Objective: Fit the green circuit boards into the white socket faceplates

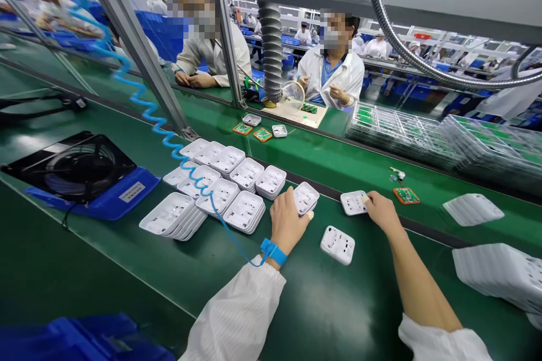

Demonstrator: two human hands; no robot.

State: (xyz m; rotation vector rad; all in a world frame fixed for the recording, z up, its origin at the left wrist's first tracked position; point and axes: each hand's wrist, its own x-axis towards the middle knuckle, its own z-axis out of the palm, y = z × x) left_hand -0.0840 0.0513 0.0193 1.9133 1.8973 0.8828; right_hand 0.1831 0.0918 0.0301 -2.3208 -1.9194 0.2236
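Note:
My left hand [288,220], with a blue wrist strap [273,251], is closed around the left side of a small stack of white plastic housings [305,197]; its thumb rests on the near edge. Off to the right, my right hand [381,211] pinches the right edge of a single white housing [353,203], low over the green work surface. Between the hands and nearer to me lies another white housing [337,245]. Left of my left hand stand several stacks of white housings [243,210] in rows. Both thumbs wear pale finger covers.
A coiled blue cord [148,113] runs down to my wrist strap. A black fan with a blue base [114,194] sits at left. Leaning rows of white covers [495,271] lie at right. Beyond the dark rail are orange-edged circuit boards [406,196], clear trays [398,130] and two co-workers.

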